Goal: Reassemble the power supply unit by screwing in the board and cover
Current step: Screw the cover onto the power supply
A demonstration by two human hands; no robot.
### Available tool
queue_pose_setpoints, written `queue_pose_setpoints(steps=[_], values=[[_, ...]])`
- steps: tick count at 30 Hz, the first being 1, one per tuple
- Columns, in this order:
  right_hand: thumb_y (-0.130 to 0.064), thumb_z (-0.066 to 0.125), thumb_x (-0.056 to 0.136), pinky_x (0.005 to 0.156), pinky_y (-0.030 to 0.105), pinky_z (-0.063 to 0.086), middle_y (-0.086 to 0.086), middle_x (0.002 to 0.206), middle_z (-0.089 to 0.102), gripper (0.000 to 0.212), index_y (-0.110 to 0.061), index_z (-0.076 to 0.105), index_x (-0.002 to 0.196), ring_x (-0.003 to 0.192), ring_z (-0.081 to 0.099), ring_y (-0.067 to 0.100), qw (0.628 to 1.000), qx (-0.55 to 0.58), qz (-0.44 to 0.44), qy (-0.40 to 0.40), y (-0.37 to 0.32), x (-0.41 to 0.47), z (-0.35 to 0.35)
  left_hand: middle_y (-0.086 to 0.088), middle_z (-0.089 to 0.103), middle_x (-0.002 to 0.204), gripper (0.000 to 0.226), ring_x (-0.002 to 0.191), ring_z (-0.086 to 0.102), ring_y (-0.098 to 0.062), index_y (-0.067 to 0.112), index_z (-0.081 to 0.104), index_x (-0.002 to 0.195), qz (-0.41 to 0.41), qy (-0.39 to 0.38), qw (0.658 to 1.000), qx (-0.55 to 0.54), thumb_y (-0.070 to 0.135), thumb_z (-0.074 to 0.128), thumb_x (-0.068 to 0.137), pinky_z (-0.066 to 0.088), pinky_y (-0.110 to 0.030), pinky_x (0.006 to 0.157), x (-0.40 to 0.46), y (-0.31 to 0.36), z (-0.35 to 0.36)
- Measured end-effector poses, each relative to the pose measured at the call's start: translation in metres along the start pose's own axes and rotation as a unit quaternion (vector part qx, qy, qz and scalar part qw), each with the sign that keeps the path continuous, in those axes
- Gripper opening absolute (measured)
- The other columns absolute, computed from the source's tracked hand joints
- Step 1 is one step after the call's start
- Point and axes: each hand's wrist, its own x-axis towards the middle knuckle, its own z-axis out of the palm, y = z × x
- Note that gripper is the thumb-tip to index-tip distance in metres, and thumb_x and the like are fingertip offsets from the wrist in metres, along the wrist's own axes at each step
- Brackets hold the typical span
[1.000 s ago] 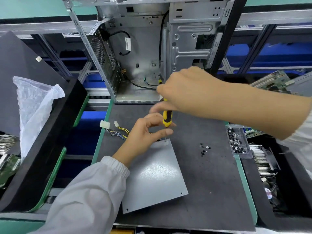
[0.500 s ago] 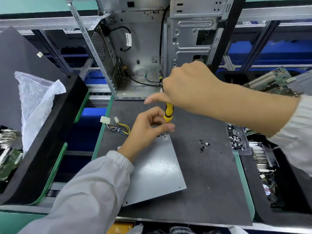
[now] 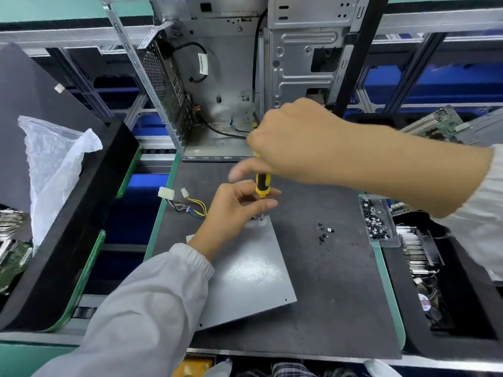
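**No legible text**

Nothing can be read — the white tag point(image 3: 202, 63) on the black cable inside the open grey metal computer case point(image 3: 226, 77) bears print too small to make out, and the round red-and-white sticker point(image 3: 425, 302) in the black bin at right is blurred.

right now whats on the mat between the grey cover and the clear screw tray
In the head view, a small cluster of loose black screws lies on the dark mat between the grey cover and the clear screw tray.
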Motion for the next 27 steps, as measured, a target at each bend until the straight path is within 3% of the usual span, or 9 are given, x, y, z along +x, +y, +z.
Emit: queue_pose_setpoints(steps=[3, 5, 7, 10, 13, 15, 19, 22, 27], values=[[-0.022, 0.058, 0.091, 0.058, 0.035, 0.035, 0.0, 0.097, 0.039, 0.019, -0.017, 0.048, 0.107, 0.074, 0.047, 0.02, 0.98, 0.159, -0.107, -0.062, 0.009, -0.003, -0.001, -0.007, 0.067, 0.073, 0.025, 0.07, 0.062, -0.014, 0.002, 0.063, 0.089, -0.002, 0.013, 0.999, -0.048, 0.001, 0.079, 0.071, 0.053, -0.024, 0.069, 0.001, 0.0, -0.005], [-0.029, 0.053, 0.095, 0.06, 0.035, 0.037, 0.0, 0.085, 0.039, 0.015, -0.015, 0.049, 0.098, 0.076, 0.047, 0.024, 0.986, 0.134, -0.09, -0.05, 0.01, -0.004, -0.002, -0.003, 0.07, 0.069, 0.034, 0.071, 0.068, -0.019, 0.002, 0.055, 0.091, 0.003, -0.003, 0.998, -0.067, 0.008, 0.078, 0.067, 0.055, -0.035, 0.072, -0.001, 0.002, -0.007], [-0.049, 0.035, 0.098, 0.051, 0.031, 0.028, 0.002, 0.063, 0.032, 0.046, -0.011, 0.041, 0.072, 0.062, 0.042, 0.028, 0.999, 0.003, -0.033, -0.003, 0.005, -0.003, 0.001, -0.004, 0.075, 0.075, 0.028, 0.08, 0.072, -0.023, 0.002, 0.055, 0.091, -0.005, -0.018, 0.997, -0.078, 0.01, 0.075, 0.072, 0.053, -0.043, 0.08, -0.004, 0.001, -0.005], [-0.064, 0.025, 0.092, 0.047, 0.026, 0.016, 0.003, 0.054, 0.028, 0.066, -0.01, 0.03, 0.055, 0.045, 0.025, 0.019, 0.996, -0.08, 0.035, 0.01, 0.002, -0.003, -0.004, -0.005, 0.077, 0.087, 0.009, 0.089, 0.073, -0.021, 0.009, 0.061, 0.088, -0.005, -0.03, 0.998, -0.061, 0.003, 0.068, 0.085, 0.052, -0.035, 0.082, -0.004, -0.001, -0.003], [-0.053, 0.044, 0.094, 0.049, 0.03, 0.023, 0.005, 0.085, 0.047, 0.044, -0.011, 0.054, 0.086, 0.055, 0.033, 0.016, 0.999, 0.019, -0.017, -0.043, 0.012, -0.005, 0.001, 0.007, 0.075, 0.089, 0.01, 0.092, 0.07, -0.014, 0.009, 0.071, 0.089, -0.002, -0.036, 0.999, -0.017, 0.0, 0.066, 0.088, 0.053, -0.037, 0.085, 0.0, -0.001, -0.005], [-0.027, 0.057, 0.093, 0.056, 0.03, 0.026, -0.001, 0.106, 0.041, 0.019, -0.02, 0.05, 0.109, 0.062, 0.034, 0.006, 0.984, 0.12, -0.099, -0.089, 0.014, -0.006, -0.001, 0.006, 0.07, 0.088, 0.019, 0.088, 0.064, -0.009, 0.019, 0.075, 0.087, 0.019, -0.026, 0.999, 0.015, 0.002, 0.065, 0.089, 0.051, -0.029, 0.081, 0.0, -0.001, -0.01], [-0.038, 0.042, 0.099, 0.056, 0.032, 0.032, 0.008, 0.094, 0.049, 0.026, -0.014, 0.05, 0.102, 0.074, 0.05, 0.025, 0.996, 0.03, -0.046, -0.064, 0.004, -0.002, 0.004, -0.006, 0.071, 0.092, 0.014, 0.089, 0.065, -0.01, 0.027, 0.074, 0.085, 0.026, -0.033, 0.999, 0.007, 0.013, 0.07, 0.085, 0.055, -0.033, 0.081, -0.004, 0.0, -0.011], [-0.045, 0.033, 0.1, 0.044, 0.029, 0.015, 0.006, 0.072, 0.047, 0.035, -0.015, 0.04, 0.083, 0.057, 0.034, 0.025, 0.998, -0.058, 0.005, 0.012, -0.005, 0.0, 0.004, 0.003, 0.068, 0.074, 0.027, 0.076, 0.065, -0.012, 0.031, 0.07, 0.075, 0.027, 0.005, 1.0, -0.012, 0.007, 0.081, 0.073, 0.054, -0.026, 0.075, -0.002, -0.001, -0.004], [-0.03, 0.053, 0.094, 0.057, 0.032, 0.034, -0.002, 0.1, 0.044, 0.021, -0.021, 0.047, 0.112, 0.072, 0.043, 0.016, 0.981, 0.154, -0.105, -0.048, 0.007, -0.007, 0.002, -0.001, 0.076, 0.082, 0.014, 0.084, 0.073, -0.015, 0.002, 0.069, 0.091, 0.008, -0.013, 1.0, -0.026, 0.012, 0.073, 0.081, 0.056, -0.028, 0.079, -0.002, -0.003, -0.011]])
